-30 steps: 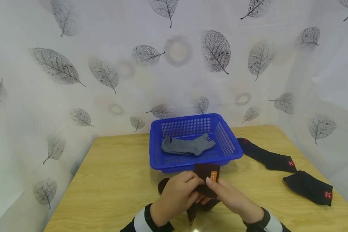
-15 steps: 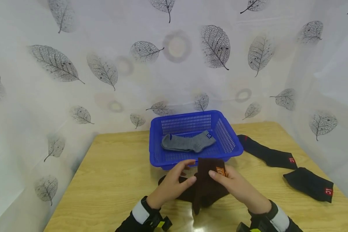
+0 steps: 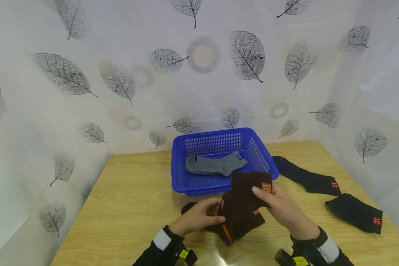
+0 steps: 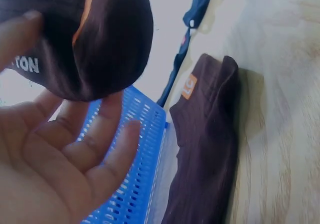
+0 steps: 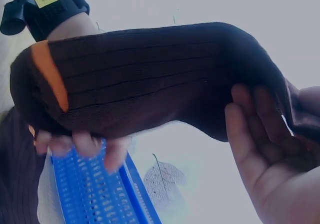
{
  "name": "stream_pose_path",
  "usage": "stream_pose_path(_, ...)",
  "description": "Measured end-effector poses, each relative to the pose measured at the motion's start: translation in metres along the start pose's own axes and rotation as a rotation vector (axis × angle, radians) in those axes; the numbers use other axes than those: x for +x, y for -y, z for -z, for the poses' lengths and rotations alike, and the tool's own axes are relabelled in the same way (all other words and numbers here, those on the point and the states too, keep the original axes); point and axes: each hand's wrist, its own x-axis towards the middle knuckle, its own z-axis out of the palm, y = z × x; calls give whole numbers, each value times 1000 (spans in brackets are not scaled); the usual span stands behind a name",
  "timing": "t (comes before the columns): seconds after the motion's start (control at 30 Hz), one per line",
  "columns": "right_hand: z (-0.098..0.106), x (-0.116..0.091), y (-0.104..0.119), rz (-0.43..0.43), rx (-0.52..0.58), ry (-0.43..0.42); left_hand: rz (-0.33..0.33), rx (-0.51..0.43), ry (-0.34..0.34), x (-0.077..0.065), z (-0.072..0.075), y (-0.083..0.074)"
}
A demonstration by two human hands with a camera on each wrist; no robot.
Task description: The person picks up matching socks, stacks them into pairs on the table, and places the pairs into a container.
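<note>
Leaf-printed sheeting (image 3: 199, 99) is hanging beyond the table's (image 3: 129, 199) far edge; the right hand (image 3: 283, 210) is gripping a brown sock (image 3: 244, 199), the left hand (image 3: 197, 218) seemingly pinching its toe.

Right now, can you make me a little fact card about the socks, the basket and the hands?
Left hand: holds the foot end of a brown sock
Right hand: grips that sock's cuff by its orange label
Other brown sock: lies on the table, below the held one
Blue basket: stands on the table, grey socks inside
Dark socks: two, on the table right of the basket, red labels
</note>
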Motion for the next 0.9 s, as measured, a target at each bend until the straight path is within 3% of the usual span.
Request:
stream_pose_path(0.17,14,-11,-3,-62,-172,-110,65,-1,-118,-12,13,6)
stream_pose_path(0.3,30,-24,-13,-299,-312,-196,110,2,-209,-24,31,13)
stream_pose_path(0.4,43,-32,-30,-479,-353,-215,134,14,-259,-28,43,20)
stream_pose_path(0.5,52,-36,-49,-572,-408,-215,147,151,-293,-26,46,30)
stream_pose_path(0.67,54,-38,-71,-606,-597,-188,178,455,-268,-23,44,38)
stream_pose_path(0.77,53,-40,-76,-609,-726,-170,214,486,-220,-23,44,35)
stream_pose_path(0.9,52,-44,-77,-637,-741,-145,239,494,-165,-25,44,32)
